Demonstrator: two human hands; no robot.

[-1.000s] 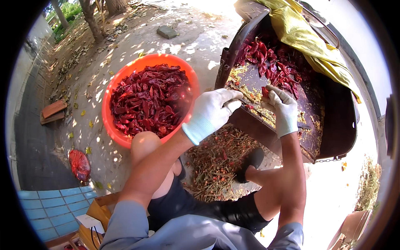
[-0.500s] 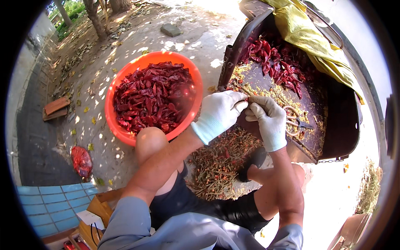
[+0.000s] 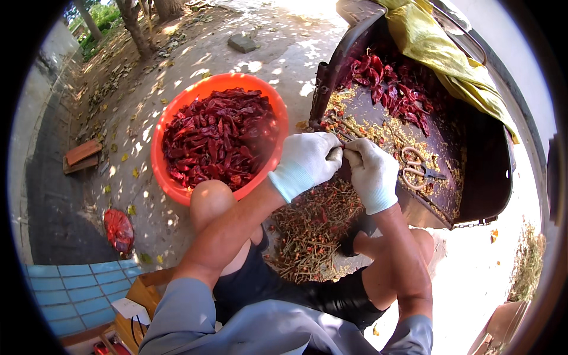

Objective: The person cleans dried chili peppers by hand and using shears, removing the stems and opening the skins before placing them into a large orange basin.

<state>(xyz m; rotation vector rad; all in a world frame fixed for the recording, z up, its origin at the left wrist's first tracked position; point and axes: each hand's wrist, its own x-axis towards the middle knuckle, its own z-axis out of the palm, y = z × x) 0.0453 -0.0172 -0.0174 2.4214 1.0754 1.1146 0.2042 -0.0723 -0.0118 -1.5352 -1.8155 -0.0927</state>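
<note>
Left hand (image 3: pixel 307 157) and right hand (image 3: pixel 376 170) pinch a thin piece (image 3: pixel 342 143); the basin (image 3: pixel 236 83) to their left looks nearly full; loose peppers (image 3: pixel 387 86) remain beyond.

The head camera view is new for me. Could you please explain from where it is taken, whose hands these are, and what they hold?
There is no machine here: a person wears a wide fisheye camera on the head, looking down, so straight edges bend and the corners are black. The person's left hand and right hand wear white gloves. Their fingertips meet and seem to pinch a thin dark piece, too small to name surely.

On the left, an orange basin holds dark red dried peppers. On the right, a dark open container holds more peppers, yellowish seeds and scissors, with a yellow cloth over its far edge. Below lies a pile of stems.
</note>
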